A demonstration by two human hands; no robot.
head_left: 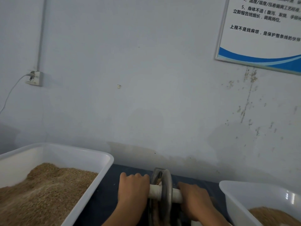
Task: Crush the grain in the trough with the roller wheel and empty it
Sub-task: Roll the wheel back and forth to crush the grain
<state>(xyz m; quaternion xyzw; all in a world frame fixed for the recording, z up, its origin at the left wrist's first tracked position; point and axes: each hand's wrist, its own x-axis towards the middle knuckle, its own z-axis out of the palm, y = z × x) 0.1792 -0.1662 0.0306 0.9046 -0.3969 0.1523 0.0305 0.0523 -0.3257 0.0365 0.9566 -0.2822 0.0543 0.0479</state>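
Observation:
A grey metal roller wheel stands on edge at the bottom centre, with a pale handle running through its hub. My left hand grips the handle's left end. My right hand grips its right end. The wheel sits in a narrow dark trough, whose far end shows just behind the wheel. A little grain shows in the trough beside the wheel. Most of the trough is hidden by my hands and the frame's lower edge.
A large white tub heaped with brown grain stands at the left. A white bowl holding some grain sits at the right. All rest on a dark table against a pale wall with a socket and a poster.

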